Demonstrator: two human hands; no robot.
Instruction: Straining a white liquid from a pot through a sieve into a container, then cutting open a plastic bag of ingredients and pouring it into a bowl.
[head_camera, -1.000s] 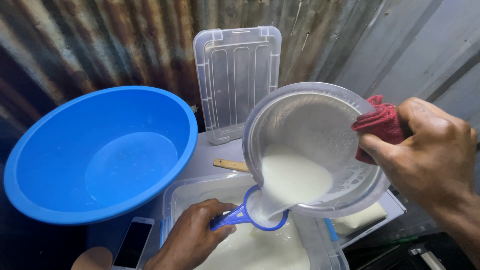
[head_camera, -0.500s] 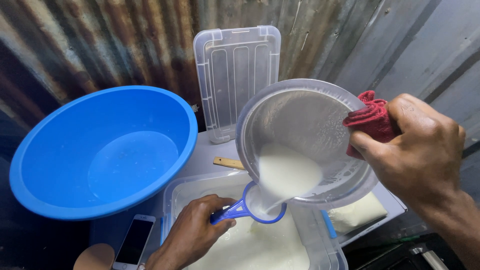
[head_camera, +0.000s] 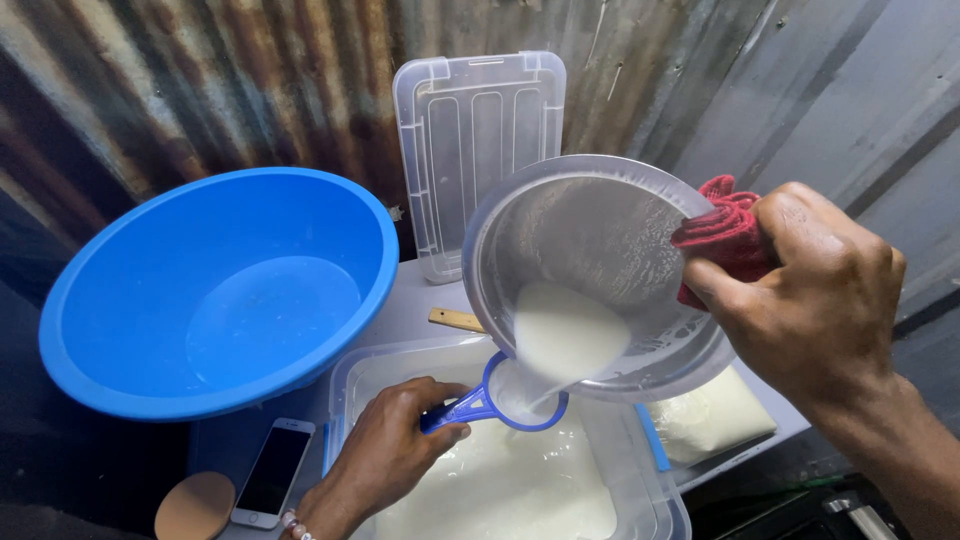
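- Fingers: right hand (head_camera: 815, 300) clamped on the far rim of the metal pot (head_camera: 600, 275) through a folded red cloth (head_camera: 725, 235) — prob. a pad vs heat or a slippery edge. Left hand (head_camera: 385, 455) fingers curled tight round the blue handle of a small strainer (head_camera: 525, 395).
- Blue basin (head_camera: 215, 290): biggest item, left side, leaning toward the corrugated metal wall (head_camera: 200, 80); thin pool of whitish liquid at its bottom.
- Metal pot: tipped steeply toward the viewer so the white liquid (head_camera: 568, 335) gathers at the low lip and runs off in one stream.
- Clear plastic tub (head_camera: 345, 385): right below pot & strainer, already partly filled w/ white liquid; sits where it catches the pour.
- Clear lid (head_camera: 480, 150): stood upright against the wall behind the pot, out of the way.
- Strainer: held just under the pot lip, above the tub, so the stream passes thru it first.
- Bag of white stuff (head_camera: 710, 415): flat on the table, right of the tub, partly under the pot.
- Phone (head_camera: 270, 470): flat, lower left, screen dark, beside the tub.
- Round tan disc (head_camera: 195, 508): bottom edge, near the phone; can't tell what it is.
- Wooden stick (head_camera: 455, 319): only its end shows, behind the tub.
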